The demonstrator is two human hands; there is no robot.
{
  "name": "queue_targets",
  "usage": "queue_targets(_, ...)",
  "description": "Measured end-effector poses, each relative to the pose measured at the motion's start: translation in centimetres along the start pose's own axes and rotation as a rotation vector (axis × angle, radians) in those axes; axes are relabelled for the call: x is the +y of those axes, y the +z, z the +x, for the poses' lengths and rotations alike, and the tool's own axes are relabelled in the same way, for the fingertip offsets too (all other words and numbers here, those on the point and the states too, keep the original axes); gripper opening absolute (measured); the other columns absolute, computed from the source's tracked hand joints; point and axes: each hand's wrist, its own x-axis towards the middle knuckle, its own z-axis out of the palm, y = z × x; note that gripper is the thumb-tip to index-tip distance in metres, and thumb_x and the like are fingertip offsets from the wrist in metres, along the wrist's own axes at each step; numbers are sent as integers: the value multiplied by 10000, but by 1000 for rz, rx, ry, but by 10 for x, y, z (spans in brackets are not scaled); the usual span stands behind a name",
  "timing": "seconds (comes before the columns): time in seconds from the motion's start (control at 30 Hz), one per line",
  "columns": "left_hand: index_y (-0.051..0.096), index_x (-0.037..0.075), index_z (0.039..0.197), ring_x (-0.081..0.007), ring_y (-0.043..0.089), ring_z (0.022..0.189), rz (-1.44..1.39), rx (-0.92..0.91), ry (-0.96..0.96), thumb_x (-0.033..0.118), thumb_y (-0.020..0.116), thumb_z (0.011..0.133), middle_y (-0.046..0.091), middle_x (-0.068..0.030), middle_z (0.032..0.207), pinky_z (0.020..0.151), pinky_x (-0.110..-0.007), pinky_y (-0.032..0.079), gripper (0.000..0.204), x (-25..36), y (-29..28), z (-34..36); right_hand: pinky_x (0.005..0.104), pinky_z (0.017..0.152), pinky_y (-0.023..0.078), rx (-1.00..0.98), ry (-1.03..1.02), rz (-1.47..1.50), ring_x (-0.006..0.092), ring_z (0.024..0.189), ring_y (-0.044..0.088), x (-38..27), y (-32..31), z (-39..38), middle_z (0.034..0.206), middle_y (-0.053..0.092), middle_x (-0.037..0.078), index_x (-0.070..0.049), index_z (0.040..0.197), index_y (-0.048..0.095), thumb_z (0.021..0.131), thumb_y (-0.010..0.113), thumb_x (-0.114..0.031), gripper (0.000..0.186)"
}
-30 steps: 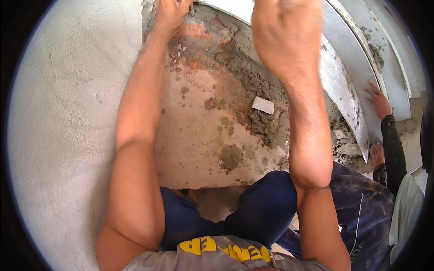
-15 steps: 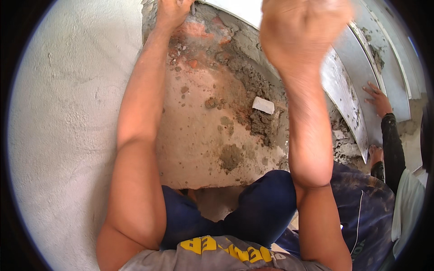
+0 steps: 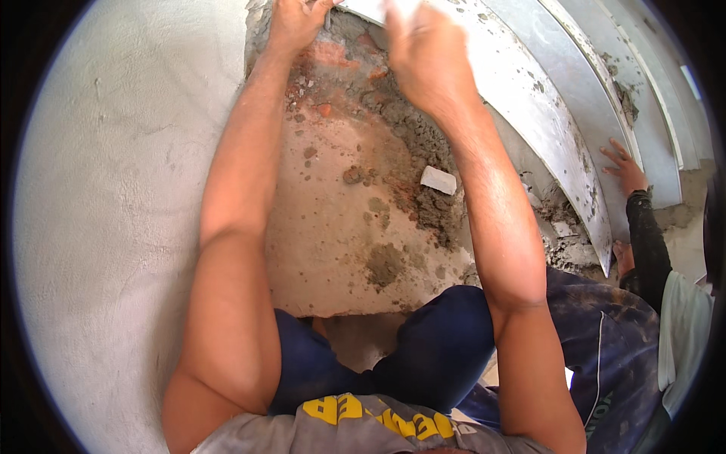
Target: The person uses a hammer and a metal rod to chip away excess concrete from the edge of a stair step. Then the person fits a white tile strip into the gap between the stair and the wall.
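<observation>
My left hand (image 3: 297,24) is at the top edge, beside the rough wall edge and the near corner of a white slab (image 3: 522,72). Its fingers are bent together, and a thin grey piece (image 3: 327,20) shows just below them; what they hold is not clear. My right hand (image 3: 432,60) is over the slab's edge, curled and smeared by motion. Whatever it grips cannot be made out. Below both hands lies a dusty ledge (image 3: 325,257) with wet mortar (image 3: 437,216) and a small white block (image 3: 439,180) on it.
A plastered wall (image 3: 128,189) rises along my left. More grey-white slabs (image 3: 582,83) stand in steps at the right. A co-worker's hand (image 3: 626,168) rests on one, with their dark trousers (image 3: 612,340) close to my right arm. Rubble (image 3: 563,227) lies under the slabs.
My right hand has come down from near the camera and moved left and away, over the slab's edge. My left hand has barely moved, and the co-worker's hand stays on the slab.
</observation>
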Motion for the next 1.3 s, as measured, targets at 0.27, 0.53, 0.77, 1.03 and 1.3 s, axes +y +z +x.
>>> queue_targets(0.27, 717, -4, 838, -159, 531, 569, 177, -1, -31, 203, 688, 928, 585, -120, 595, 552, -360, 442, 228, -6, -3, -2, 341, 521, 377, 613, -473, 414, 172, 573, 501, -45, -24, 14, 627, 553, 86, 17, 842, 581, 1073, 542, -150, 288)
queue_targets(0.53, 734, 5, 847, -141, 531, 567, 218, -9, 84, 180, 679, 917, 586, -122, 594, 542, -356, 441, 196, -23, -1, 0, 508, 643, 465, 179, -165, 170, 497, 691, 591, -3, 5, 6, 729, 622, 265, 69, 885, 594, 1023, 566, -107, 225)
queue_targets(0.77, 722, -1, 831, -157, 522, 552, 121, -2, 2, 207, 685, 915, 578, -117, 583, 537, -365, 432, 228, -6, 10, 3, 351, 470, 427, 277, -236, 225, 168, 529, 571, 2, -4, -1, 597, 588, 103, -16, 736, 571, 1088, 528, -276, 439)
queue_targets(1.03, 718, -1, 814, -156, 540, 541, 140, 2, -29, 233, 682, 922, 585, -106, 568, 537, -361, 439, 261, -15, 2, 0, 357, 528, 392, 342, -417, 374, 131, 575, 473, -37, -38, 12, 606, 524, 72, 16, 783, 552, 1100, 501, -238, 410)
queue_targets(1.3, 708, -7, 801, -209, 552, 540, 217, 25, 2, 226, 677, 917, 596, -158, 593, 547, -397, 445, 262, -15, 4, -1, 327, 436, 393, -57, 49, 2, 142, 495, 508, 10, 13, 7, 583, 529, 44, -56, 694, 548, 1105, 477, -403, 542)
